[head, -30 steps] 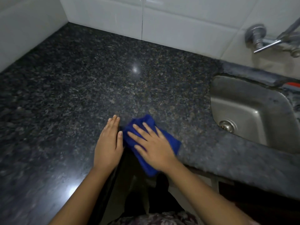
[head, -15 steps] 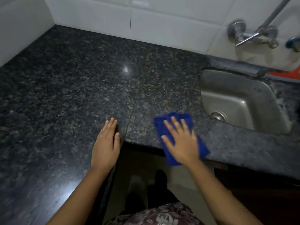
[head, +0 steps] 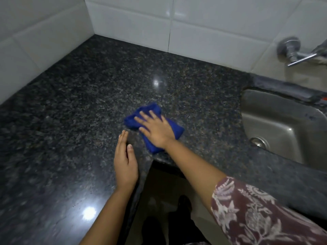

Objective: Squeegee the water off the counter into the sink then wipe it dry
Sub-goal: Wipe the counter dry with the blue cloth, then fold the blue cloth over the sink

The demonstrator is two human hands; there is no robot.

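A dark speckled granite counter [head: 74,110] wraps around an inner corner. A blue cloth [head: 174,128] lies bunched on it, a little in from the front edge. My right hand [head: 155,129] presses flat on top of the cloth with fingers spread, covering its middle. My left hand [head: 124,161] rests flat on the counter just left of the cloth, fingers together, holding nothing. The steel sink [head: 286,124] is sunk into the counter at the right. No squeegee is in view.
White tiled walls [head: 134,27] border the counter at the back and left. A chrome wall tap [head: 293,52] sticks out above the sink. A sliver of something red-orange [head: 324,99] shows behind the sink. The floor and my feet show below the counter's inner corner.
My right hand slid the cloth right toward the sink, then back left and farther from the front edge. My left hand stayed flat on the counter.
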